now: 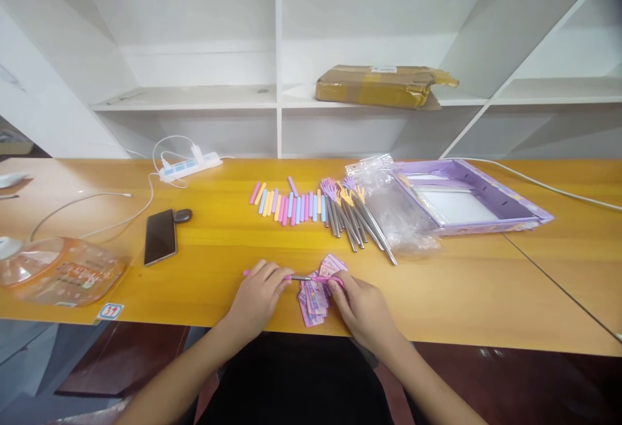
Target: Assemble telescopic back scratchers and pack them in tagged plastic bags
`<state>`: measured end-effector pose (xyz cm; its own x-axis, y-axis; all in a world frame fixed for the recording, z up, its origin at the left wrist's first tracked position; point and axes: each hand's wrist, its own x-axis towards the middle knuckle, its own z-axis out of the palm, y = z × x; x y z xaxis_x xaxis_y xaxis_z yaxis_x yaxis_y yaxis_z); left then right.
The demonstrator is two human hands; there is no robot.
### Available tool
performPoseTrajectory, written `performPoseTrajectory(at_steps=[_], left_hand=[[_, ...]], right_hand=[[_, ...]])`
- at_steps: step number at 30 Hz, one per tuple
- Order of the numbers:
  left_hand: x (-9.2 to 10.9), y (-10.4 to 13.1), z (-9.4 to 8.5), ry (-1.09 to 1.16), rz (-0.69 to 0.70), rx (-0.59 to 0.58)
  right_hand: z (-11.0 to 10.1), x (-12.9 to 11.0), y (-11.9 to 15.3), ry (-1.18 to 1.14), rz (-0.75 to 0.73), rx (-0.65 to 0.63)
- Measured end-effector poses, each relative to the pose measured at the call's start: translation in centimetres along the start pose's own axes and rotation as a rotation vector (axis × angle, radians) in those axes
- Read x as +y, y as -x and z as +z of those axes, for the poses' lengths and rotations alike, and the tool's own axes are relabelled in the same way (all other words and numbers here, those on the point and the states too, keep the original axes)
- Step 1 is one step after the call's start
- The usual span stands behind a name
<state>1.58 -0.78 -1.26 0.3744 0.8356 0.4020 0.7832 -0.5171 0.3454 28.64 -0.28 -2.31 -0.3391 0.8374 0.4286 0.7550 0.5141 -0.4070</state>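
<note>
Over the front of the table, a pink back scratcher (302, 278) with a short metal shaft is held level between both hands. My left hand (260, 292) is closed around its pink handle, whose end sticks out on the left. My right hand (362, 308) grips the pink head end, mostly hidden by the fingers. Below it lies a fanned pile of small pink and purple printed cards (315, 298). Farther back are several back scratchers (352, 208) with metal rods and hand-shaped purple, pink and orange heads. Left of these runs a row of coloured handle sleeves (290, 208).
A purple box (486, 224) and clear plastic bags (393, 218) lie at the right. On the left are a phone (160, 237), a power strip (192, 166) with cables and an orange bottle (63, 273). A taped carton (379, 86) sits on the shelf.
</note>
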Motion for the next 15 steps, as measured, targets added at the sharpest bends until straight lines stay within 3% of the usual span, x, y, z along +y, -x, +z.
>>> performPoseTrajectory(at_steps=[4, 11, 15], left_hand=[[0.1, 0.0, -0.6, 0.002, -0.025, -0.039], [-0.1, 0.1, -2.3, -0.061, -0.032, -0.07], [-3.4, 0.9, -5.5, -0.125, -0.045, 0.029]], right_hand=[[-0.4, -0.1, 0.0, -0.09, 0.011, -0.047], [-1.0, -0.8, -0.5, -0.023, -0.044, 0.064], [-3.5, 2.2, -0.3, -0.052, 0.18, 0.085]])
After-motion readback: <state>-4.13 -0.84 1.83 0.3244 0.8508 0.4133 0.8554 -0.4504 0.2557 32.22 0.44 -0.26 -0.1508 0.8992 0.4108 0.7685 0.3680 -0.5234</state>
